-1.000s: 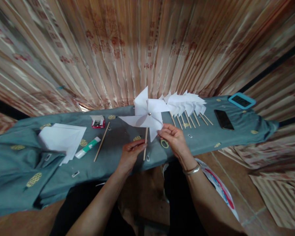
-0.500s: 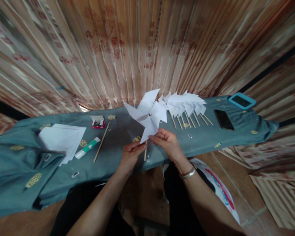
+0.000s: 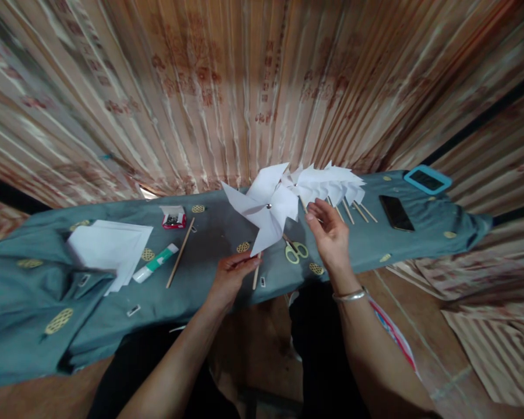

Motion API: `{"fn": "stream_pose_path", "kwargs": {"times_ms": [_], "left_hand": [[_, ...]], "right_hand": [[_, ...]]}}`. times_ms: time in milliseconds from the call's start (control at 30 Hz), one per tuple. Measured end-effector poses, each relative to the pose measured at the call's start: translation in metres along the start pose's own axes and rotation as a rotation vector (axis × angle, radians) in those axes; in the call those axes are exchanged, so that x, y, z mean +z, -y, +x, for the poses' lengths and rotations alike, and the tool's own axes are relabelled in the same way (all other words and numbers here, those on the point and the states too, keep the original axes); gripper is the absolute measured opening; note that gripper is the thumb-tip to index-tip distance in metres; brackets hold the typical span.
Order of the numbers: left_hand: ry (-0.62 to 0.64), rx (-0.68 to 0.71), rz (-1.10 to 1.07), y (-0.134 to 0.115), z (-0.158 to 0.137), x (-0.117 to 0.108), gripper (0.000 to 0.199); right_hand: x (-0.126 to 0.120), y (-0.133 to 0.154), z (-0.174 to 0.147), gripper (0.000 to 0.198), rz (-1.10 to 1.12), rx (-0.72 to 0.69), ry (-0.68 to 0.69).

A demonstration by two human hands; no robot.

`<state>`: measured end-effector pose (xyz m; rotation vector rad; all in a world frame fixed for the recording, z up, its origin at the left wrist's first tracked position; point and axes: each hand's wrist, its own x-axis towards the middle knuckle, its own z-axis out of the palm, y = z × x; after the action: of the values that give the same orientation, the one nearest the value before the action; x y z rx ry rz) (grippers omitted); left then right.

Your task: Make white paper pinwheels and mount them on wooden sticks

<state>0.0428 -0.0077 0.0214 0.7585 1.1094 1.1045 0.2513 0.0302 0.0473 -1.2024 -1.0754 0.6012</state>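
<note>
A white paper pinwheel (image 3: pixel 262 205) on a wooden stick is held up over the table by my left hand (image 3: pixel 231 278), whose thumb and fingers are closed on the stick below the blades. To the right, my right hand (image 3: pixel 330 241) is raised with its fingers apart, and I see nothing in it. Its fingertips are close to the sticks of a row of overlapping white pinwheels (image 3: pixel 332 181), partly covering them; touching cannot be told. Scissors (image 3: pixel 296 252) with pale green handles lie between my hands, their blades partly hidden under the held pinwheel.
On the green tablecloth (image 3: pixel 218 279), at the left, lie white paper sheets (image 3: pixel 109 247), a glue tube (image 3: pixel 156 263), a loose wooden stick (image 3: pixel 180 253) and a small red box (image 3: pixel 173 218) of pins. A phone (image 3: pixel 396 213) and a blue-framed device (image 3: pixel 428 180) are at the right.
My right hand has let go of the held pinwheel and moved right toward the row, uncovering the scissors. The held pinwheel stays in my left hand, its stick tilted slightly more.
</note>
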Motion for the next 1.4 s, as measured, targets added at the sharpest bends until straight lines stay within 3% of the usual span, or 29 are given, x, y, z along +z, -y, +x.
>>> {"fn": "stream_pose_path", "kwargs": {"times_ms": [233,833,1067,1400], "left_hand": [[0.027,-0.004,0.024,-0.001,-0.001,-0.001,0.029],[-0.069,0.046,0.025,0.002,0.003,0.0,0.028],[-0.072,0.074,0.023,0.002,0.002,0.0,0.027],[-0.053,0.041,-0.003,0.003,0.002,0.001,0.032]], "right_hand": [[0.005,-0.005,0.009,0.05,0.115,0.13,0.033],[0.026,0.019,-0.03,0.041,0.233,0.422,0.168],[0.035,0.021,-0.042,0.035,0.221,0.435,0.293],[0.05,0.024,-0.049,0.04,0.201,0.442,0.322]]}}
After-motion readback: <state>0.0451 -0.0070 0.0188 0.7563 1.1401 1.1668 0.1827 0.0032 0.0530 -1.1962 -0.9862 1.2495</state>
